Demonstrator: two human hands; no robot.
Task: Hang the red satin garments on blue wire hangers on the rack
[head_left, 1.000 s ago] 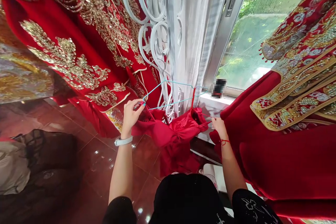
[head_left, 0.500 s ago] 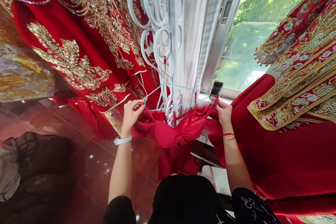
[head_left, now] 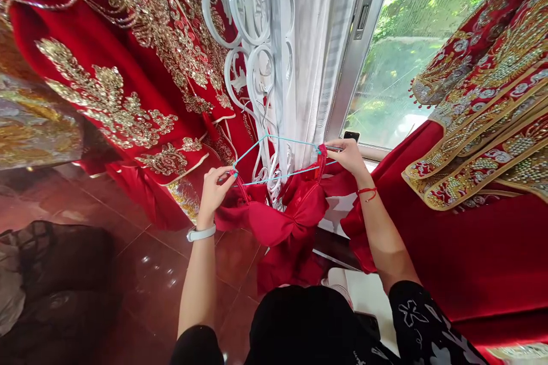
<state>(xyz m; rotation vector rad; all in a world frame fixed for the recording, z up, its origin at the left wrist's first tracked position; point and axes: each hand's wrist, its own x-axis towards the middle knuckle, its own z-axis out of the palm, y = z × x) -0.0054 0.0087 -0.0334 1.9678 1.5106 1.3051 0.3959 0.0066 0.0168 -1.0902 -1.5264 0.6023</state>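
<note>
Left hand (head_left: 215, 185): pinched on the left strap (head_left: 242, 190) at one corner of the turquoise hanger (head_left: 250, 151). Right hand (head_left: 345, 155): fingertips pinching the right strap (head_left: 322, 158) at the hanger's other arm; can't tell if it's fully over the wire. Red dress (head_left: 272, 222) hangs below and between our grips, skirt dropping further down. Our read: soft, limp, fairly light, sheen suggests slippery; hanger thin, probably bendy. Best hold is the straps, right by the wire; bodice fabric likely creases. White scrollwork (head_left: 232, 3) stands beyond both grips.
</note>
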